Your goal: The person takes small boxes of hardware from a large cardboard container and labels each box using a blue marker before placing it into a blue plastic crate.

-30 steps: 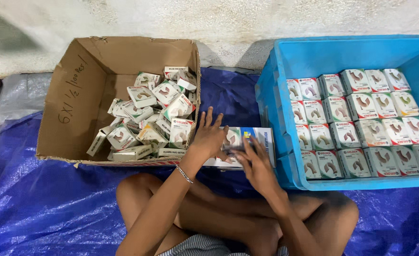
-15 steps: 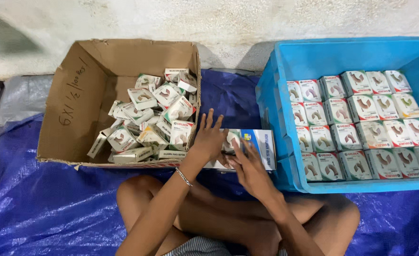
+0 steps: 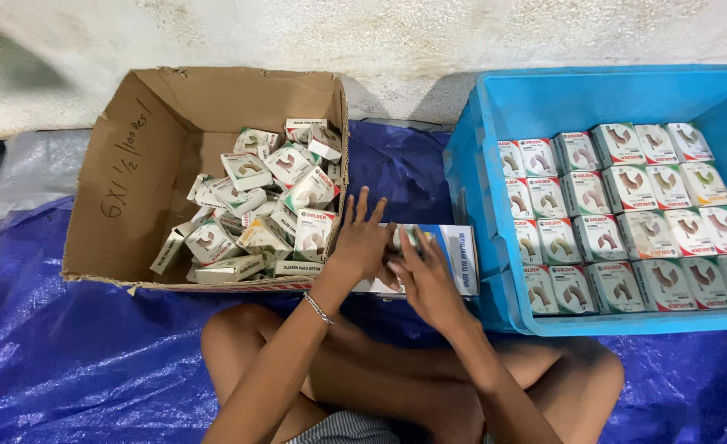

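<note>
**Two hands meet over a flat box between a carton and a crate**

A person sits cross-legged on a blue tarpaulin (image 3: 67,362), seen from above by a camera on their own head. Their knees and forearms fill the lower middle of the view.

The left hand (image 3: 362,242) is spread wide, fingers fanned, palm down on the near-left part of a flat white and blue box (image 3: 454,256) that lies on the tarpaulin just in front of the legs. A thin bracelet (image 3: 317,308) circles the left wrist. The right hand (image 3: 425,279) lies just beside the left, fingers held loosely together and slightly bent, over the middle of the same box. Between the two hands a small packet (image 3: 413,238) peeps out; whether either hand actually grips it cannot be told, since the fingers hide it.

To the left stands an open brown cardboard carton (image 3: 133,164), touching the flat box's left side. It holds a loose heap of small white packets (image 3: 256,210) lying at every angle.

To the right stands a blue plastic crate (image 3: 560,99), close against the flat box. Inside it, like packets (image 3: 618,214) are set in neat rows, faces up.

A pale rough wall (image 3: 380,33) runs along the top.
</note>
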